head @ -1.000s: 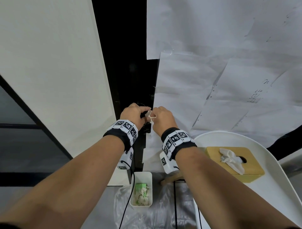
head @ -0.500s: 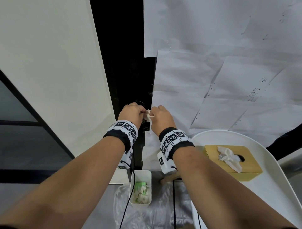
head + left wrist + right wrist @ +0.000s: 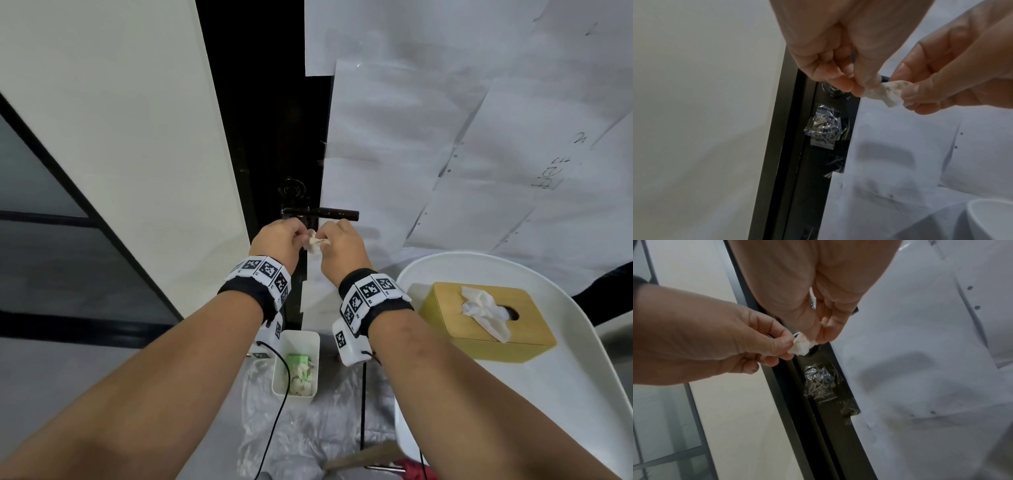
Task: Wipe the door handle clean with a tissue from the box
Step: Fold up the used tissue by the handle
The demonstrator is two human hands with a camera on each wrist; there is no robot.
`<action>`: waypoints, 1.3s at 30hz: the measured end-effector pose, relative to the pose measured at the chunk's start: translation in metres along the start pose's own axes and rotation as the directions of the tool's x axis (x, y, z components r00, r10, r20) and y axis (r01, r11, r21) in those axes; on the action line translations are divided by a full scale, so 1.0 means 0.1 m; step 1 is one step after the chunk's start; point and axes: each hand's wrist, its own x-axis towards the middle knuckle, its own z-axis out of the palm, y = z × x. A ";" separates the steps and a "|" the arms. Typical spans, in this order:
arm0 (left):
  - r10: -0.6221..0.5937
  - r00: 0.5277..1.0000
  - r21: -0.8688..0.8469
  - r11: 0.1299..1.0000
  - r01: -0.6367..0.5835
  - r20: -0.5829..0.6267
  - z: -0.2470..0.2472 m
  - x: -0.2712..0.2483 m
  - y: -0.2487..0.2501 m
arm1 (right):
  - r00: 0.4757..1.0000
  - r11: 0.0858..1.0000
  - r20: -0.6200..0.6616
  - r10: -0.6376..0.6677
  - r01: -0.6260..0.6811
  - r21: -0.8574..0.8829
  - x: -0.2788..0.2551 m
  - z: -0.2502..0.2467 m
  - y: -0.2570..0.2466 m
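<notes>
A dark lever door handle (image 3: 322, 214) sticks out to the right from the black door, bare and just above both hands. My left hand (image 3: 279, 240) and right hand (image 3: 342, 241) pinch the two ends of a small crumpled white tissue (image 3: 314, 242) between them. The left wrist view shows the tissue (image 3: 888, 93) twisted between my left fingertips (image 3: 861, 88) and the right hand's. In the right wrist view the same wad (image 3: 801, 345) sits in front of the handle's base. A wooden tissue box (image 3: 486, 322) with a tissue poking out stands on a white table (image 3: 582, 394) to the right.
White paper sheets (image 3: 445, 154) cover the door to the right of the handle. A small white bin (image 3: 296, 365) with used tissues stands on the floor under my wrists, on clear plastic sheeting (image 3: 308, 428). Crinkled tape (image 3: 822, 128) is stuck on the door below the handle.
Both hands have come down off the handle with the tissue. The handle was hidden behind them and now shows in full above my knuckles.
</notes>
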 end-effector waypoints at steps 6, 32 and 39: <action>-0.006 0.996 -0.059 0.998 0.011 0.085 0.13 -0.16 -0.19 | 0.999 0.999 0.020 0.044 -0.044 0.006 -0.19 0.20 0.05; -0.180 0.898 0.040 0.983 0.179 0.401 1.47 -1.05 -1.51 | 0.931 0.949 0.184 0.316 -0.312 -0.050 -1.07 1.91 0.85; -0.207 0.869 0.101 0.978 0.182 0.450 1.85 -1.10 -1.77 | 0.910 0.941 0.240 0.338 -0.329 -0.080 -1.10 2.28 1.14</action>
